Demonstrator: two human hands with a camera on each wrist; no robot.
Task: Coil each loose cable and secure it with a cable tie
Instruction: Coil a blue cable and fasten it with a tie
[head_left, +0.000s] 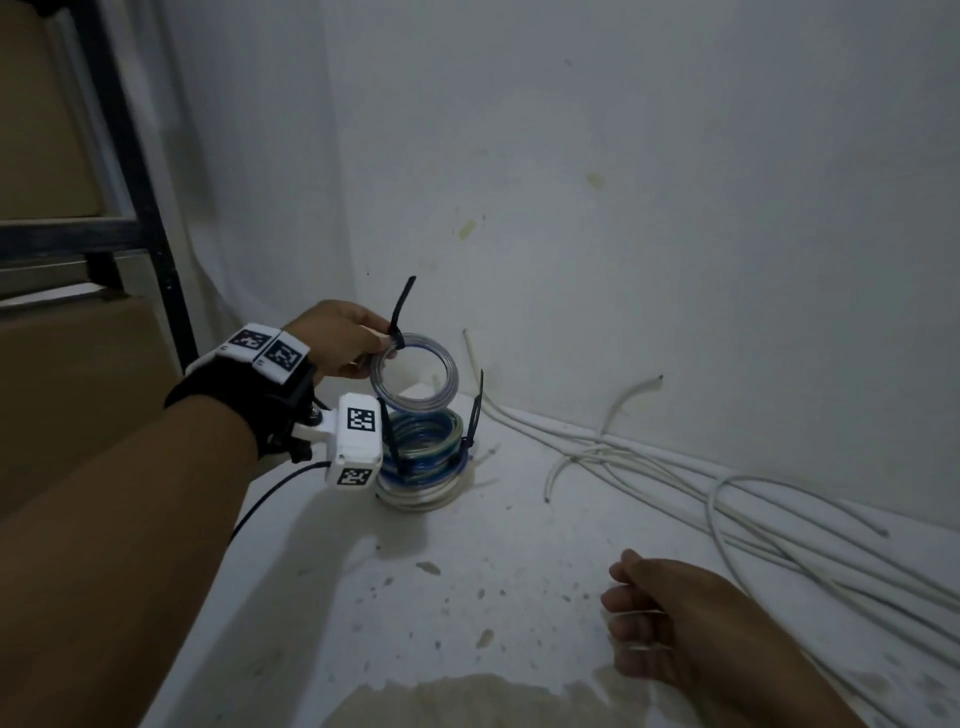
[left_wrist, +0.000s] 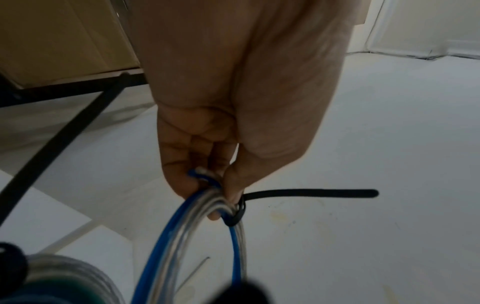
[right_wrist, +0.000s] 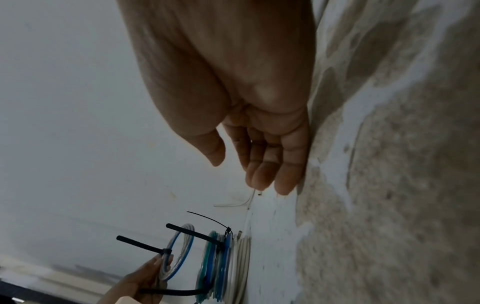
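Observation:
My left hand (head_left: 343, 338) pinches a small coil of clear and blue cable (head_left: 410, 404) at its top, right beside the black cable tie (head_left: 401, 312) cinched round it, whose tail sticks up. The left wrist view shows thumb and fingers closed on the coil (left_wrist: 187, 226) next to the tie (left_wrist: 311, 193). The coil hangs just above a stack of tied coils (head_left: 423, 457) standing on the floor in the corner. My right hand (head_left: 660, 618) hovers low over the floor to the right, fingers relaxed and holding nothing (right_wrist: 259, 144).
Several loose white cables (head_left: 675, 467) trail along the foot of the wall to the right. A black metal shelf frame (head_left: 150, 208) with cardboard boxes (head_left: 67, 389) stands at the left. A stained patch (head_left: 467, 696) marks the white floor close to me.

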